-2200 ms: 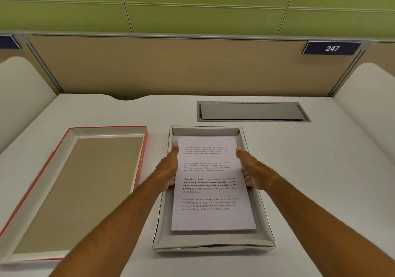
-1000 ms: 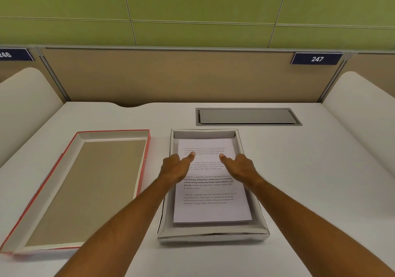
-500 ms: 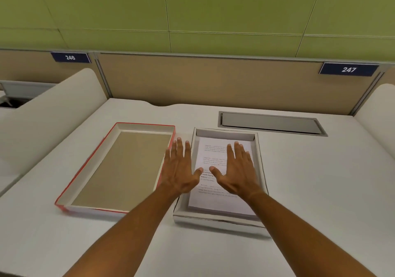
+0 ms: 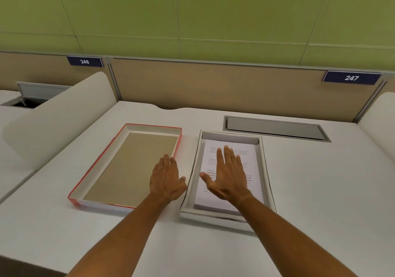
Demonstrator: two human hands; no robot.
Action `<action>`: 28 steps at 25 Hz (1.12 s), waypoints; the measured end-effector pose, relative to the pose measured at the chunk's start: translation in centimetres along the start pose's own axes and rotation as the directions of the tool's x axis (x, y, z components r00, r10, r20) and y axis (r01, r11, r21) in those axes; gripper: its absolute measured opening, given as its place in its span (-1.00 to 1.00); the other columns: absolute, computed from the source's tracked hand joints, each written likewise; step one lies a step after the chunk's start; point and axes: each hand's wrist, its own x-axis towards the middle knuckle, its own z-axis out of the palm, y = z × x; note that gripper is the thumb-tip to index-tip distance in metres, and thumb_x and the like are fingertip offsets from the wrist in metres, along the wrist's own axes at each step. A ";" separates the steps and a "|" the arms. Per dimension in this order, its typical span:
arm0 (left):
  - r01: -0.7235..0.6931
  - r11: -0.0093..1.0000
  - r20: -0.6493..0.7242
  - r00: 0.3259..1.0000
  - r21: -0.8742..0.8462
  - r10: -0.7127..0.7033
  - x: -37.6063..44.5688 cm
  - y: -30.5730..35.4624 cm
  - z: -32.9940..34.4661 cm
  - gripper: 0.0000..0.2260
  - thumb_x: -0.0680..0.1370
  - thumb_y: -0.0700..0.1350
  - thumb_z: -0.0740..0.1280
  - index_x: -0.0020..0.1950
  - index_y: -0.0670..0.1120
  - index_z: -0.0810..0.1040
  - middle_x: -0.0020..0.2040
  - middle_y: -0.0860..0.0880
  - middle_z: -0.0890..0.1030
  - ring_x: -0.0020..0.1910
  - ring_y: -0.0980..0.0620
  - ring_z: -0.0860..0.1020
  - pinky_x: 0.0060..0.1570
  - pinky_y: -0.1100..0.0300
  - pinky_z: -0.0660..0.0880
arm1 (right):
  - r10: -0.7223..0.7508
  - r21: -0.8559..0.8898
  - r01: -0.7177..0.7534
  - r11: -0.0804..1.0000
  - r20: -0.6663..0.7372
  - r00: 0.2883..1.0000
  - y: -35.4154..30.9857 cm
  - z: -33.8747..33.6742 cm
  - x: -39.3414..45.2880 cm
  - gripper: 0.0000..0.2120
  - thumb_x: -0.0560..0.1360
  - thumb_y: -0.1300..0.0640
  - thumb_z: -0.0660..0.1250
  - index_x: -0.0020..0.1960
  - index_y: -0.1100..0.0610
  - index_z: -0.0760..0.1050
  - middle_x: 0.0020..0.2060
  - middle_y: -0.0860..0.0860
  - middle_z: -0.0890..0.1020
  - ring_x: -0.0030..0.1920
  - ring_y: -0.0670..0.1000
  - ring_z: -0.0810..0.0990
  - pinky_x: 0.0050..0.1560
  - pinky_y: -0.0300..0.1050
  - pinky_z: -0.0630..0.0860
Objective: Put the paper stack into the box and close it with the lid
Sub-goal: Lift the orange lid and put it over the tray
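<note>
A white paper stack (image 4: 253,182) with printed text lies flat inside the shallow grey box (image 4: 268,182) at the centre of the desk. My right hand (image 4: 229,177) hovers over the stack, palm down, fingers spread, holding nothing. The red-edged lid (image 4: 128,165) lies upside down to the left of the box, its brown inside facing up. Above the lid's right edge is my left hand (image 4: 166,179), palm down and empty, with its fingers apart.
A white desk (image 4: 320,202) carries both pieces. A grey cable flap (image 4: 275,128) sits in the desk behind the box. White side dividers (image 4: 55,118) flank the desk, and a tan partition with number plates 246 and 247 closes the back.
My left hand has slid left, off the box and over the lid's right edge. My right hand stays above the paper. The view has turned left.
</note>
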 end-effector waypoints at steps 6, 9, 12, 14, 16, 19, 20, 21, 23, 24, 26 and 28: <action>0.064 0.989 0.082 0.995 -0.135 -0.053 2.5 -3.2 0.6 -0.77 0.56 -0.03 0.29 0.12 -0.14 0.54 0.10 -0.12 0.59 0.06 -0.10 0.61 -0.04 0.12 0.53 | 0.089 0.007 -0.088 0.996 -0.006 0.996 -2.0 1.2 1.3 -0.06 0.43 -0.45 -0.06 0.58 0.11 -0.19 0.58 0.13 -0.15 0.57 0.15 -0.20 0.54 0.12 -0.23; 0.101 0.976 0.127 0.989 -0.191 -0.077 3.5 -4.2 0.9 -0.87 0.50 -0.16 0.33 0.02 -0.17 0.57 0.03 -0.13 0.62 0.00 -0.12 0.63 -0.11 0.14 0.56 | 0.137 -0.002 -0.137 0.991 -0.018 0.990 -2.6 1.9 1.9 -0.07 0.44 -0.44 -0.05 0.58 0.12 -0.17 0.58 0.13 -0.13 0.57 0.15 -0.19 0.53 0.11 -0.22; 0.108 0.959 0.153 0.986 -0.263 -0.069 4.2 -4.4 0.2 -0.94 0.41 -0.28 0.29 -0.15 -0.17 0.52 -0.10 -0.13 0.61 -0.17 -0.10 0.61 -0.32 0.19 0.48 | 0.174 -0.002 -0.174 0.985 -0.022 0.984 -3.0 2.1 2.5 -0.07 0.44 -0.44 -0.05 0.58 0.11 -0.18 0.59 0.12 -0.13 0.57 0.15 -0.19 0.53 0.10 -0.22; 0.112 0.934 0.126 0.989 -0.339 -0.073 4.7 -4.4 -1.0 -0.96 0.34 -0.30 0.28 -0.25 -0.20 0.49 -0.26 -0.10 0.58 -0.33 -0.04 0.54 -0.43 0.24 0.39 | 0.191 0.016 -0.191 0.981 -0.029 0.981 -3.4 2.1 2.8 -0.09 0.45 -0.43 -0.03 0.58 0.10 -0.17 0.59 0.10 -0.13 0.58 0.14 -0.18 0.53 0.09 -0.22; 0.110 0.877 0.037 0.994 -0.467 -0.105 5.3 -4.4 -3.2 -0.89 0.29 -0.30 0.26 -0.30 -0.25 0.57 -0.37 -0.09 0.58 -0.45 0.01 0.50 -0.46 0.27 0.38 | 0.211 0.041 -0.210 0.977 -0.029 0.977 -3.8 2.0 3.2 -0.12 0.47 -0.41 -0.01 0.58 0.09 -0.18 0.59 0.08 -0.12 0.58 0.12 -0.17 0.52 0.06 -0.23; 0.045 0.741 -0.096 0.984 -0.669 -0.147 6.5 -4.4 -8.3 -0.91 0.31 -0.27 0.33 -0.35 -0.19 0.63 -0.35 -0.12 0.66 -0.37 -0.04 0.59 -0.32 0.22 0.52 | 0.225 0.153 -0.217 0.964 -0.041 0.973 -4.7 1.4 4.2 -0.18 0.51 -0.35 0.06 0.58 0.07 -0.12 0.59 0.05 -0.04 0.58 0.10 -0.10 0.53 0.04 -0.15; 0.026 0.665 -0.110 0.981 -0.746 -0.162 6.9 -4.5 -10.2 -0.91 0.35 -0.24 0.39 -0.36 -0.16 0.62 -0.33 -0.10 0.66 -0.31 -0.07 0.63 -0.24 0.15 0.58 | 0.235 0.232 -0.220 0.948 -0.041 0.971 -5.1 1.1 4.6 -0.21 0.52 -0.31 0.10 0.58 0.06 -0.06 0.59 0.04 0.01 0.58 0.10 -0.04 0.54 0.04 -0.09; 0.016 0.575 -0.108 0.977 -0.818 -0.182 7.1 -4.6 -12.0 -0.88 0.37 -0.22 0.43 -0.37 -0.13 0.60 -0.32 -0.07 0.66 -0.26 -0.09 0.65 -0.20 0.09 0.62 | 0.251 0.331 -0.226 0.916 -0.035 0.967 -5.4 0.7 5.0 -0.26 0.53 -0.27 0.15 0.57 0.04 0.02 0.58 0.04 0.09 0.57 0.10 0.04 0.53 0.05 0.00; 0.010 0.384 -0.077 0.974 -0.923 -0.212 7.3 -4.9 -15.4 -0.86 0.42 -0.21 0.46 -0.34 -0.11 0.59 -0.25 -0.08 0.67 -0.26 -0.06 0.67 -0.28 0.14 0.62 | 0.298 0.563 -0.254 0.786 0.014 0.955 -6.0 -0.3 5.9 -0.38 0.55 -0.17 0.24 0.52 0.05 0.19 0.52 0.06 0.28 0.51 0.13 0.26 0.46 0.07 0.22; 0.007 0.280 -0.055 0.976 -0.960 -0.213 7.1 -5.1 -16.9 -0.89 0.44 -0.22 0.44 -0.29 -0.15 0.61 -0.21 -0.12 0.69 -0.29 -0.03 0.67 -0.34 0.19 0.60 | 0.324 0.677 -0.283 0.679 0.070 0.944 -6.3 -0.6 6.4 -0.43 0.55 -0.12 0.26 0.48 0.06 0.27 0.47 0.08 0.36 0.45 0.13 0.35 0.41 0.06 0.31; 0.004 0.066 -0.010 0.977 -0.998 -0.215 6.2 -5.4 -19.6 -0.95 0.48 -0.25 0.40 -0.14 -0.24 0.63 -0.17 -0.16 0.69 -0.32 0.01 0.66 -0.38 0.21 0.62 | 0.365 0.810 -0.395 0.432 0.243 0.899 -6.4 -1.0 7.0 -0.53 0.56 -0.04 0.27 0.41 0.13 0.36 0.36 0.11 0.48 0.32 0.13 0.48 0.34 0.08 0.44; 0.013 -0.120 0.039 0.976 -0.993 -0.214 5.1 -5.6 -21.7 -0.91 0.49 -0.24 0.38 -0.05 -0.24 0.63 -0.18 -0.14 0.68 -0.30 -0.01 0.66 -0.25 0.12 0.66 | 0.320 0.825 -0.520 0.222 0.442 0.838 -5.6 -1.4 7.0 -0.61 0.59 -0.04 0.22 0.28 0.19 0.45 0.13 0.13 0.59 0.13 0.13 0.57 0.22 0.16 0.54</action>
